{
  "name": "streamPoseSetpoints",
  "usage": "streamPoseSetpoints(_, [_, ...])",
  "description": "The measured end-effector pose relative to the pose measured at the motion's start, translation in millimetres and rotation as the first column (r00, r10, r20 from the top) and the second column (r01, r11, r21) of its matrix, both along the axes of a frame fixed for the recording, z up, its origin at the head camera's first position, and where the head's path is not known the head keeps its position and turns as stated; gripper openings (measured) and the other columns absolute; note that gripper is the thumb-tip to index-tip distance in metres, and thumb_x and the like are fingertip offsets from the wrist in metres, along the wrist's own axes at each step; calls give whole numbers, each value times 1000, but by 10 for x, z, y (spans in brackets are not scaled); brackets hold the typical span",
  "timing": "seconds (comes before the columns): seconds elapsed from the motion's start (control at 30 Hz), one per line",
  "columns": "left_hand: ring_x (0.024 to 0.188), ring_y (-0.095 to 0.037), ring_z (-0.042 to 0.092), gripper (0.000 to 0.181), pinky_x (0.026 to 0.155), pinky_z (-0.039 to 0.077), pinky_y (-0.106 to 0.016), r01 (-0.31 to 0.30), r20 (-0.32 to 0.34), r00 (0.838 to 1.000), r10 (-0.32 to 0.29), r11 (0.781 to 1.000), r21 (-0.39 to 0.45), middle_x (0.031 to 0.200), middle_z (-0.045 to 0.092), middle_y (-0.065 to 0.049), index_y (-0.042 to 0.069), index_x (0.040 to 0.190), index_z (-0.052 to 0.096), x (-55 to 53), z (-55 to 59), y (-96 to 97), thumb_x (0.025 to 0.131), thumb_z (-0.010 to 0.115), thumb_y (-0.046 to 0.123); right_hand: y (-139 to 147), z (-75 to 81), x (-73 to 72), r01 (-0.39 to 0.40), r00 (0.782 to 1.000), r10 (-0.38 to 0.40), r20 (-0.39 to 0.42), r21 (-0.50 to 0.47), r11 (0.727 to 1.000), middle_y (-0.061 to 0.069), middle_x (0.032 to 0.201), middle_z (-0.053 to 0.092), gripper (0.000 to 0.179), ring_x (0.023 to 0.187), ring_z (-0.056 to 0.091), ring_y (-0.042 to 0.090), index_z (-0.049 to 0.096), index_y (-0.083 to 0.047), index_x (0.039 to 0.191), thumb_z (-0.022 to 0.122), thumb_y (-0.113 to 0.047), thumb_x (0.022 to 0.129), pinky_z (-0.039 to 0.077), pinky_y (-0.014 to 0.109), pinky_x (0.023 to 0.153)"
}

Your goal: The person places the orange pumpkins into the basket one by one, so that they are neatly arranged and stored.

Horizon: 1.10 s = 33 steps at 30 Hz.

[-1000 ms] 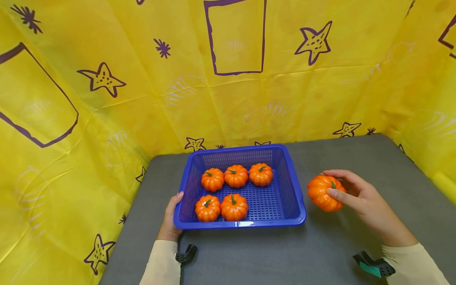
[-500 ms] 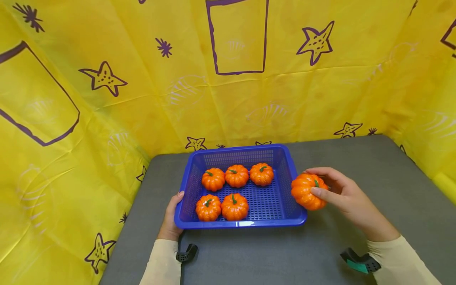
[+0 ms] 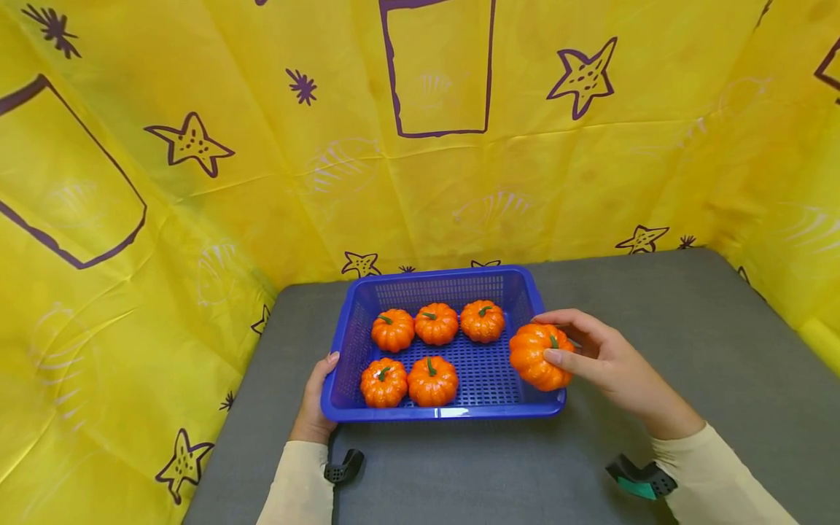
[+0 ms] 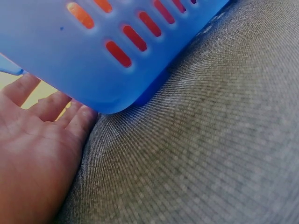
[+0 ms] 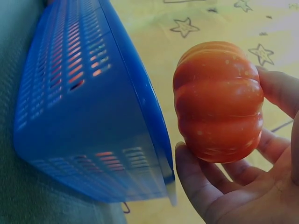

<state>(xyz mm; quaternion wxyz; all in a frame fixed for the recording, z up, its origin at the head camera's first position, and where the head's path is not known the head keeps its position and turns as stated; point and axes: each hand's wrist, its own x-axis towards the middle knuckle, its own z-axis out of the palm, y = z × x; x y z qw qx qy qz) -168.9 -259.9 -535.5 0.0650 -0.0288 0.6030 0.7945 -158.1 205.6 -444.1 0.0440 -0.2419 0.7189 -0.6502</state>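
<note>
Between the thumb and fingers of my right hand [image 3: 600,361] is a small orange pumpkin [image 3: 534,357] with a green stem. The head view has it over the right rim of a blue plastic basket [image 3: 440,413]; in the right wrist view the pumpkin [image 5: 219,102] is raised just past the basket's rim [image 5: 145,93]. Several like pumpkins [image 3: 431,381] sit inside the basket, in a back row and a front row at the left. My left hand [image 3: 315,405] holds the basket's left side, thumb on the rim. In the left wrist view its fingers [image 4: 51,105] lie along the outer wall.
The basket stands on a dark grey cloth-like tabletop [image 3: 459,474]. Yellow sheeting [image 3: 433,197] with purple starfish drawings rises behind the table and at both sides. A black band piece [image 3: 344,467] sits at the left wrist, another [image 3: 639,477] at the right.
My right hand has carried the pumpkin leftward, from beside the basket to over its right rim. The left hand and the basket have stayed in place.
</note>
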Motion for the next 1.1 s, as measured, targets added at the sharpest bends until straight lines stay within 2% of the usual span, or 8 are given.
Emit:
streamPoseSetpoints(0.4, [108, -20, 67, 73, 92, 57, -37, 4, 7, 1000, -4, 1000, 17, 130, 67, -9, 0, 161, 34, -2, 13, -6, 106, 43, 46, -218, 27, -106, -35, 999, 35, 4, 53, 998, 17, 143, 57, 40, 119, 65, 35, 61, -5, 144, 70, -6, 106, 60, 38, 93])
streamPoseSetpoints(0.73, [106, -21, 68, 72, 91, 58, -38, -5, 29, 1000, 4, 1000, 17, 130, 66, -9, 3, 161, 34, -7, -5, -10, 105, 45, 47, -405, 27, -206, -83, 996, 83, 20, 44, 996, 19, 139, 59, 40, 115, 67, 36, 63, -6, 144, 73, -8, 105, 61, 39, 90])
streamPoseSetpoints(1.1, [109, -20, 67, 74, 92, 57, -38, 2, 20, 1000, -3, 1000, 16, 131, 65, -9, 1, 162, 32, 5, 20, -1, 106, 43, 48, -568, 14, -339, -104, 994, 103, 20, 87, 991, 16, 134, 64, 41, 117, 65, 38, 63, -6, 142, 76, -12, 103, 60, 38, 90])
